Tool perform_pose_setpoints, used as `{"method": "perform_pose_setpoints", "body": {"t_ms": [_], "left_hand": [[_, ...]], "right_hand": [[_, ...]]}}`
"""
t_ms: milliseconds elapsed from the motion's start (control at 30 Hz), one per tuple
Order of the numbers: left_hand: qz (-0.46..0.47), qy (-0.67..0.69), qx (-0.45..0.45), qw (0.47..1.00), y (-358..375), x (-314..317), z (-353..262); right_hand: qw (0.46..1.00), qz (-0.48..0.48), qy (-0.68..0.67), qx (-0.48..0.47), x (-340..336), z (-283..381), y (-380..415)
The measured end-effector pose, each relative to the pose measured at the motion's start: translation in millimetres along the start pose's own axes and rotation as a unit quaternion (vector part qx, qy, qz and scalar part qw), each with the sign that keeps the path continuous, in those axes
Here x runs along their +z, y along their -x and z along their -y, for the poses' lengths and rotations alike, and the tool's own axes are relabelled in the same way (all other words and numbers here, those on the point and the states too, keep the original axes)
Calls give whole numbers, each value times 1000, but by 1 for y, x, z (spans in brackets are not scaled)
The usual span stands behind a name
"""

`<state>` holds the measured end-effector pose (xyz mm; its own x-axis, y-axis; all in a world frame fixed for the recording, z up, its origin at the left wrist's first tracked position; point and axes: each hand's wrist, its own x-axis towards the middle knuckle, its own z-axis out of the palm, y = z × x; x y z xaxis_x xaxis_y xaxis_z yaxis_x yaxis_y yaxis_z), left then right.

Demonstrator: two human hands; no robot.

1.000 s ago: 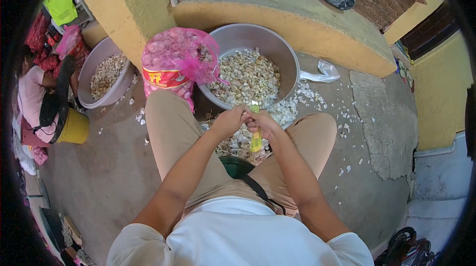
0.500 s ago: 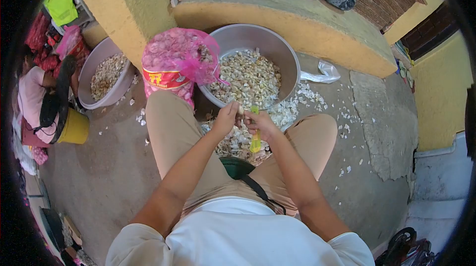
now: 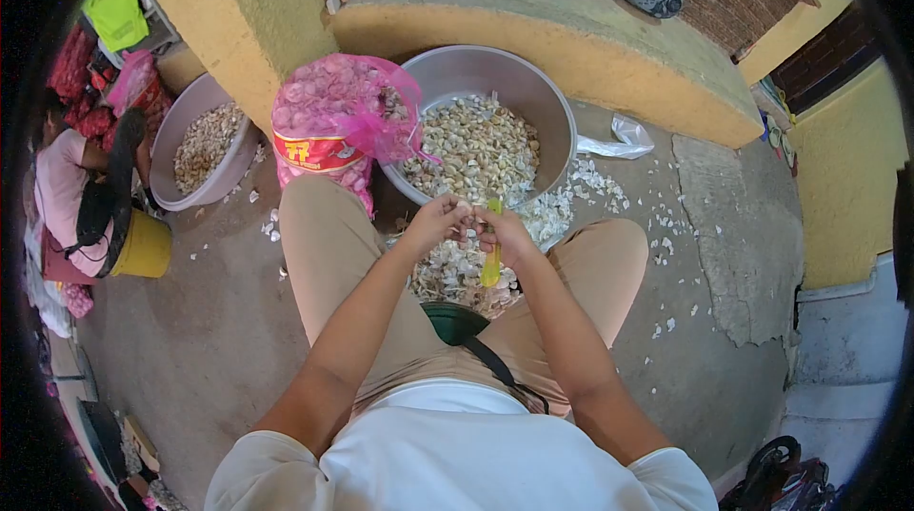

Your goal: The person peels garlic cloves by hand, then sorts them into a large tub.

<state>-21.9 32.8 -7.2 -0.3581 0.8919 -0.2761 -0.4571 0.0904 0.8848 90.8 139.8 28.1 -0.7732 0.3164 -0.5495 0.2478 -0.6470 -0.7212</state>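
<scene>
Over the heap of papery garlic peel (image 3: pixel 452 273) between my knees, both hands meet at the fingertips. My left hand (image 3: pixel 438 226) is closed in a pinch on a small pale garlic clove (image 3: pixel 466 207), mostly covered by the fingers. My right hand (image 3: pixel 508 233) is wrapped round a yellow-green knife (image 3: pixel 491 269), whose handle points down toward me; its blade I cannot make out. Just beyond the hands stands a big grey basin (image 3: pixel 562 121) holding many garlic cloves (image 3: pixel 481 145). A pink mesh sack of garlic (image 3: pixel 328 97) leans at the basin's left side.
Peel scraps (image 3: pixel 595 187) litter the concrete floor on the right. At left, a person in a pink shirt (image 3: pixel 65 178) sits by a second basin (image 3: pixel 162 154) of garlic and a yellow bucket (image 3: pixel 148 243). A low yellow ledge (image 3: pixel 628 73) runs behind the big basin.
My hands have shifted slightly and the fingers are drawn closer round the clove, which shows less now. The knife has turned a little more upright. The basins and sack have not moved.
</scene>
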Motion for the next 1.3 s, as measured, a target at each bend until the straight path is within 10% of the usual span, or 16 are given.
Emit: {"method": "perform_pose_setpoints", "body": {"t_ms": [200,500,1300], "left_hand": [[47,72,-18,996,0,-4,-4],[-61,62,-39,995,5,2,-3],[67,13,-59,996,6,-2,-8]], "right_hand": [[997,43,-54,19,-7,1,-3],[919,-102,335,-184,-1,-18,-13],[983,-135,18,-124,-16,-7,-13]]}}
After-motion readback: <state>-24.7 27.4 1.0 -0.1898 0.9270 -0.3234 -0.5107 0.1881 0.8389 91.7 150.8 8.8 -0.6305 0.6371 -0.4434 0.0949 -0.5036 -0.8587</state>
